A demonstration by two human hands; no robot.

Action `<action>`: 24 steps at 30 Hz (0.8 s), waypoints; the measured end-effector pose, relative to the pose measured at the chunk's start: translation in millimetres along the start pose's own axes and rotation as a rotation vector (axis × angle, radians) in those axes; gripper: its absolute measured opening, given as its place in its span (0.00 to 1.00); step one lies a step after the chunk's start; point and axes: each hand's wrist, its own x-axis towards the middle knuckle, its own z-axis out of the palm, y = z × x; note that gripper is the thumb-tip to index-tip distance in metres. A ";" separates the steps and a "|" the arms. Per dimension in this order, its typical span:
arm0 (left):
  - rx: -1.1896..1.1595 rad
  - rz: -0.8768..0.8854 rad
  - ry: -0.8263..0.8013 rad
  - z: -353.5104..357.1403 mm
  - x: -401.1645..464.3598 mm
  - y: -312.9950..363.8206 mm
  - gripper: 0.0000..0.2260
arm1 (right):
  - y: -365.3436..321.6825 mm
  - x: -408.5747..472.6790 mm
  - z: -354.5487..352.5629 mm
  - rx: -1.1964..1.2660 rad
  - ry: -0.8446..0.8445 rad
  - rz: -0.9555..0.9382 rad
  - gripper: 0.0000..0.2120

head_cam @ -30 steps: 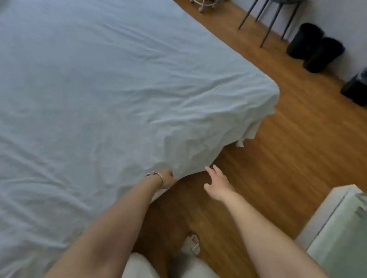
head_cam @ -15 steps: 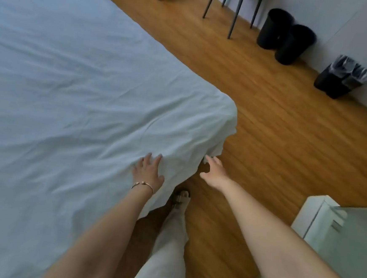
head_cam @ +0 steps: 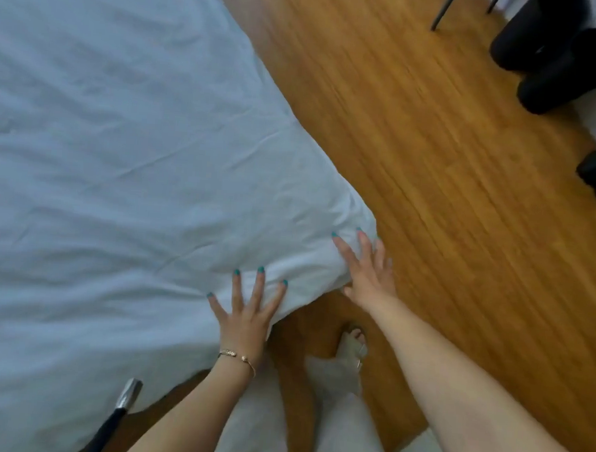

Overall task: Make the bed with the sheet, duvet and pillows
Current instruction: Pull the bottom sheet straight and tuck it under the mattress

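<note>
Pressing flat on the white sheet near the bed's corner, the left hand lies with fingers spread, its grip open. The right hand, fingers straight, touches the sheet at the corner's edge above the wooden floor.

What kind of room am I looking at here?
Most likely a bedroom. A bed covered by a white sheet fills the left side, with both hands pressed flat near its corner. Beside it runs a wooden floor, with black bins along the far wall.

No text, label, brand, number or sign can be read.
</note>
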 end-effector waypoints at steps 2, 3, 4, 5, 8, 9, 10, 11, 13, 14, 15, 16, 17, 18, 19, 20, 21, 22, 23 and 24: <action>-0.044 -0.021 0.159 8.0 1.4 -1.7 0.32 | 14.1 17.0 -1.5 -0.049 0.222 -0.150 0.29; -0.091 -0.054 0.251 9.1 3.2 -2.7 0.27 | 20.9 24.6 -2.4 -0.055 0.305 -0.247 0.23; -0.172 -0.092 0.329 10.2 3.6 -2.3 0.22 | 28.3 30.5 -4.5 -0.064 0.345 -0.355 0.19; -0.263 -0.139 0.371 7.6 2.8 0.1 0.18 | 35.9 35.0 -8.3 -0.068 0.366 -0.451 0.18; -0.428 -0.313 0.344 -4.4 -4.0 18.5 0.12 | 56.0 38.6 -20.7 -0.036 0.299 -0.629 0.16; -0.436 -0.371 0.286 -14.4 -5.7 26.0 0.10 | 58.9 37.3 -25.7 -0.056 0.259 -0.645 0.16; -0.441 -0.422 0.202 -26.4 -4.6 32.5 0.08 | 58.4 35.7 -32.7 -0.095 0.189 -0.651 0.15; -0.407 -0.471 0.074 -39.4 -0.6 37.4 0.06 | 53.8 36.0 -42.5 -0.150 0.096 -0.646 0.14; -0.310 -0.554 -0.183 -59.5 13.2 44.8 0.08 | 41.4 43.5 -64.1 -0.330 -0.128 -0.633 0.08; -0.304 -0.589 -0.265 -67.8 20.4 48.8 0.13 | 33.5 47.5 -75.3 -0.425 -0.194 -0.648 0.06; -0.346 -0.621 -0.290 -74.4 27.3 54.6 0.17 | 27.3 50.4 -82.9 -0.497 -0.211 -0.669 0.09; -0.409 -0.646 -0.226 -78.3 34.6 60.8 0.19 | 23.0 53.2 -89.0 -0.517 -0.186 -0.694 0.15; -0.469 -0.673 -0.091 -83.2 42.4 66.7 0.19 | 19.5 56.1 -94.3 -0.479 -0.128 -0.703 0.20; -0.518 -0.700 0.059 -88.6 52.1 70.4 0.19 | 13.7 60.1 -101.9 -0.410 -0.053 -0.697 0.23; -0.564 -0.725 0.177 -96.5 63.7 71.4 0.21 | 6.2 66.8 -109.0 -0.346 0.017 -0.699 0.25; -0.602 -0.751 0.225 -104.1 78.2 67.9 0.25 | -4.9 76.6 -116.5 -0.294 0.057 -0.706 0.27; -0.634 -0.782 0.203 -110.0 93.2 61.4 0.30 | -18.7 89.0 -122.6 -0.259 0.060 -0.722 0.30; -0.661 -0.809 0.120 -107.2 107.3 53.4 0.34 | -31.6 101.1 -126.6 -0.256 0.043 -0.739 0.34; -0.671 -0.822 -0.005 -100.9 118.3 47.4 0.39 | -40.4 114.5 -125.9 -0.280 0.010 -0.753 0.38; -0.659 -0.817 -0.137 -88.3 124.8 45.4 0.44 | -44.2 124.9 -121.9 -0.327 -0.057 -0.758 0.41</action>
